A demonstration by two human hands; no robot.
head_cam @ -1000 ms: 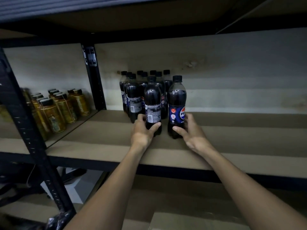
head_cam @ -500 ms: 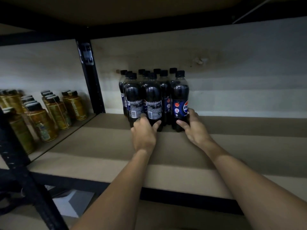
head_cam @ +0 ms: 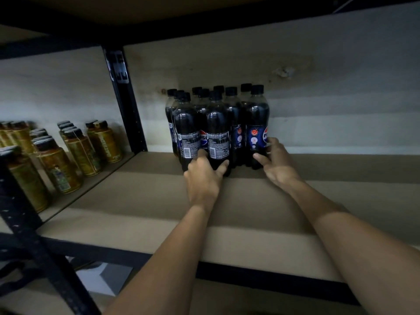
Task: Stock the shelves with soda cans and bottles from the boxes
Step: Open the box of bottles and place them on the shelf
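Several Pepsi bottles [head_cam: 186, 119] bunched at back of shelf [head_cam: 159, 201], left hand [head_cam: 204, 178] wrapped round middle bottle [head_cam: 218, 133] base, right hand [head_cam: 278, 163] gripping end bottle [head_cam: 256, 128]. Both upright on shelf, touching neighbours.

Head camera looks forward and slightly down, close over the shelf [head_cam: 159, 201].

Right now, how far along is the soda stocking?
Done: dark plastic cola bottles with black caps stand grouped at the back. In hand: the left hand grips the front-middle bottle, the right hand the blue-labelled end bottle. Left: the brown board shelf has room rightward; no boxes in view.
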